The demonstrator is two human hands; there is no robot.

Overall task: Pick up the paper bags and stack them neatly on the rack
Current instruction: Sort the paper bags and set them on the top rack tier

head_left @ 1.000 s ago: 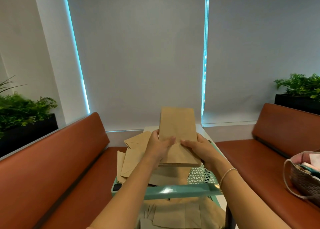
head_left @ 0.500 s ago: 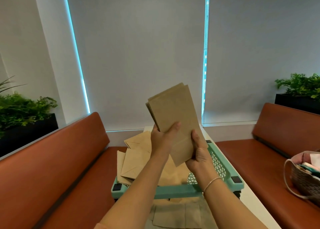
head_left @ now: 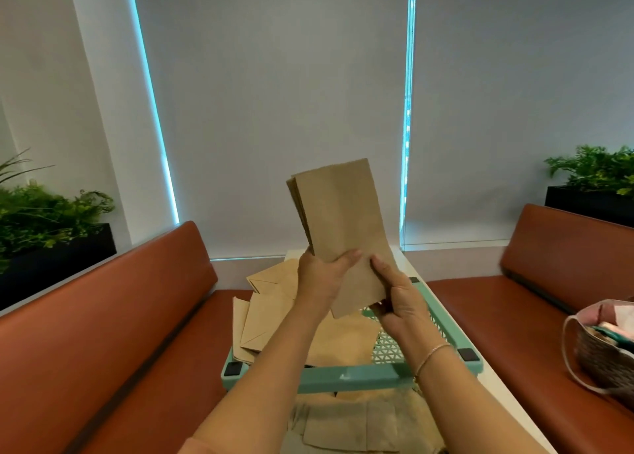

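Observation:
I hold a small stack of flat brown paper bags [head_left: 339, 220] upright and tilted left, above the teal rack [head_left: 356, 378]. My left hand [head_left: 322, 278] grips the stack's lower left edge, thumb on its front. My right hand [head_left: 399, 299] holds the lower right corner from below. More loose paper bags [head_left: 267, 309] lie fanned out on the rack's top tier, spilling over its left side. Further bags [head_left: 360, 422] rest on the tier underneath.
The rack stands on a narrow white table [head_left: 511, 402] between two orange-brown benches [head_left: 113, 319]. A woven bag [head_left: 603, 347] sits on the right bench. Planters with green plants [head_left: 41, 213] stand behind both benches. A grey blind fills the wall ahead.
The stack rose from lying flat on the rack to upright in the air. Both hands shifted their grip to its lower end, and since half a second ago it has barely moved.

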